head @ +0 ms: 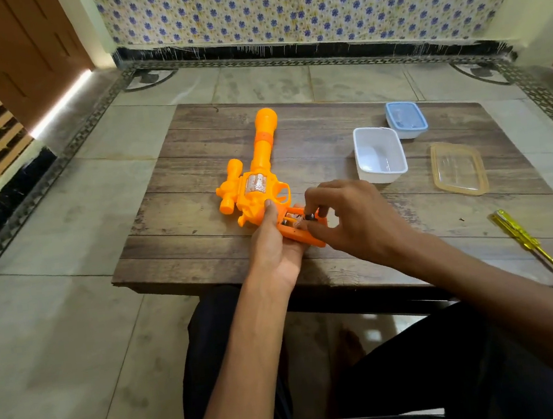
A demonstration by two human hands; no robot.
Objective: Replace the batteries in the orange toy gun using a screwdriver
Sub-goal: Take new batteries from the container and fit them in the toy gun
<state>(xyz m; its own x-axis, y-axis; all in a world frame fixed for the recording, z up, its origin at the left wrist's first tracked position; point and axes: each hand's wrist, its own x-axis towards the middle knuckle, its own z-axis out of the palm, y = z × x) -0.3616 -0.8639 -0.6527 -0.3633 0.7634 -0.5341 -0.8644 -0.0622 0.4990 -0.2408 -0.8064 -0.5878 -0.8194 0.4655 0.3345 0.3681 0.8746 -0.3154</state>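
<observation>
Right hand [355, 221] fingers curled, thumb and forefinger pinching a dark-tipped battery [309, 217] at the gun's open grip compartment [292, 223]. Left hand [272, 244] cups the grip from below, thumb pressed on the body. Orange toy gun [258, 183] lies flat on the tabletop [204, 252], barrel pointing away, scope on its left. Both forearms reach in from the near edge. Yellow screwdriver [519, 236] lies well right of the gun; white tub [379, 154] sits right of its barrel.

Right hand [355, 221] partly covers the toy gun's [258, 183] battery compartment [291, 223].
</observation>
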